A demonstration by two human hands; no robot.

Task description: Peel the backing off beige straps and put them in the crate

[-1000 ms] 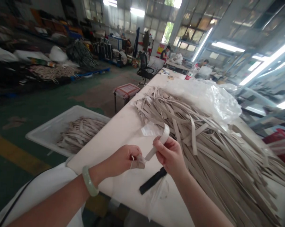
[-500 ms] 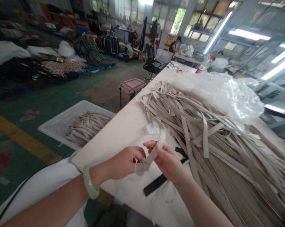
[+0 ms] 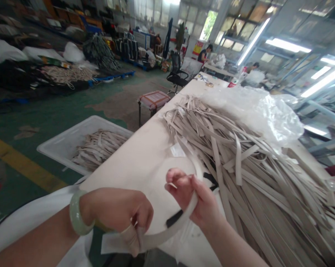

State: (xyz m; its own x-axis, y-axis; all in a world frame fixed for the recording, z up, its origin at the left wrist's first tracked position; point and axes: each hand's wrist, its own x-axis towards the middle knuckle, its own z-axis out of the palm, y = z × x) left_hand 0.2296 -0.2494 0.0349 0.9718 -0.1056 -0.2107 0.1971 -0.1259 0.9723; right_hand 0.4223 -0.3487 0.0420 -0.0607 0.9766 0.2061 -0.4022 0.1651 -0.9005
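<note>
A beige webbing strap curves from the table up past my right hand and down to my left. My left hand, with a pale green bangle at its wrist, pinches the strap a little short of its end, at the table's near edge. My right hand is turned palm up with curled fingers, and the strap runs through it by the thumb. Under the strap lies a black strip, partly hidden. To the right spreads a large heap of beige straps.
The long white table carries clear plastic sheeting behind the heap and a small white label. On its left stand a white bin of straps and a stool. Farther back, a person sits near an office chair.
My left hand has pulled toward me and down to the left with the strap's end, away from my right hand. A longer stretch of strap now shows between the hands.
</note>
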